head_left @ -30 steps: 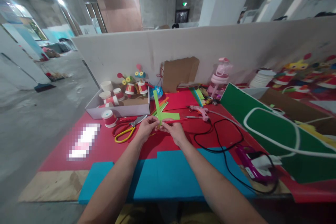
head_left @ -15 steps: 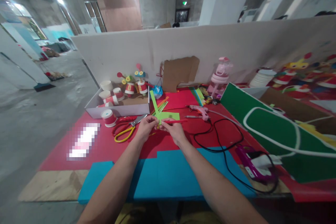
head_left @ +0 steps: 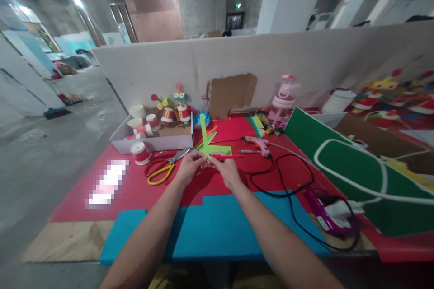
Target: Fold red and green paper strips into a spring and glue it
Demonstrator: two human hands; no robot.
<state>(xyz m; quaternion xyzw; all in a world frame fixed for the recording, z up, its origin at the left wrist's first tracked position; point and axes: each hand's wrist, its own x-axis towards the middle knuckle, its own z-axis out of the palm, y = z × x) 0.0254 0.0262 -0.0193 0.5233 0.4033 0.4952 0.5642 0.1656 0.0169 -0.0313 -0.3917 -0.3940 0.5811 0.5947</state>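
Observation:
My left hand point(head_left: 191, 165) and my right hand point(head_left: 224, 170) meet over the table, fingertips pinched together. Between them they grip the lower end of a light green paper strip point(head_left: 204, 131), which stands up almost straight. A red paper strip point(head_left: 230, 157) sticks out to the right from the same pinch, across my right fingers. A bit of yellow shows under the fingertips, too small to name. Just behind the hands is a light green paper piece point(head_left: 224, 149). Scissors point(head_left: 164, 169) with red and yellow handles lie left of my left hand.
A pink glue gun point(head_left: 259, 143) with a black cord lies right of the hands. A white box point(head_left: 159, 144) holds paper cups and cup figures. One cup point(head_left: 140, 153) stands before it. A green board point(head_left: 339, 158) and a purple power strip point(head_left: 330, 214) sit at right.
The green strip has swung from leaning left to nearly upright. Both hands stay in almost the same place, and the red strip still points right.

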